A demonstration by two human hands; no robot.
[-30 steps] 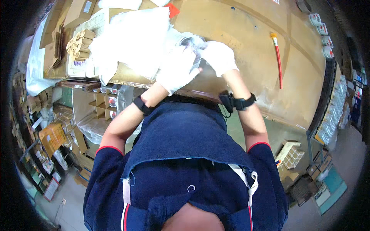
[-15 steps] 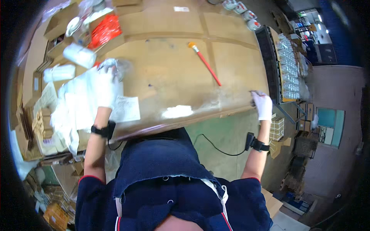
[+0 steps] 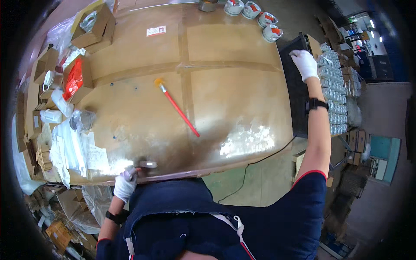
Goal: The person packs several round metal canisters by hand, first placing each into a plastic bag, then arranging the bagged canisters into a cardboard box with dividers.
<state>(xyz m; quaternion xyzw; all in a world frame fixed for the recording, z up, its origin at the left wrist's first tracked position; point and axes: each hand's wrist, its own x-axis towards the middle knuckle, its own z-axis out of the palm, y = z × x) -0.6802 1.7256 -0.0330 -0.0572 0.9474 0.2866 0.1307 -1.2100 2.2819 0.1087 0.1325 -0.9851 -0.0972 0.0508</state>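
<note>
My left hand (image 3: 125, 185), in a white glove, is at the near edge of the cardboard-covered table (image 3: 234, 95). Its fingers are closed on a shiny metal piece (image 3: 148, 164) with a reddish part, too blurred to name. My right hand (image 3: 305, 65), also gloved in white, reaches out over a dark tray (image 3: 298, 97) beyond the table's right edge. Its fingers are curled together, and whatever they hold, if anything, is hidden. Between my hands lies a brush (image 3: 180, 110) with a red handle and orange bristles.
Rows of clear, silvery containers (image 3: 337, 93) stand right of the tray. Several round white items with red parts (image 3: 272, 33) line the far right corner. At left are a box with red plastic (image 3: 74, 80), a round clear-wrapped thing (image 3: 82, 120) and white plastic sheeting (image 3: 69, 145). A cable (image 3: 268, 158) hangs off my right side.
My left hand has left the wrapped things at left and come to the near edge with the metal piece. My right hand has moved far forward, to the dark tray. The view has shifted.
</note>
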